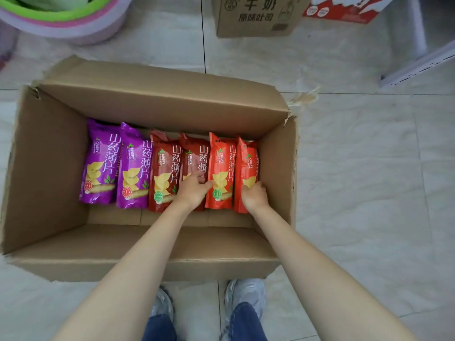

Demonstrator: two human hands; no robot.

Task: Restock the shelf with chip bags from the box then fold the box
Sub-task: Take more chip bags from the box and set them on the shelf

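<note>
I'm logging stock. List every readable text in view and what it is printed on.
"山药薄片": down the front of each chip bag, such as the purple bag and orange bag.
"CRISPY": small logo on each bag; the line beneath is too small to read.
"牛奶" and "原味吐司": closed carton behind the open box.
Red-and-white carton: print blurred, unreadable.

tiled floor (357,168), open box (157,99), smaller carton (256,18), basin (61,23)
</note>
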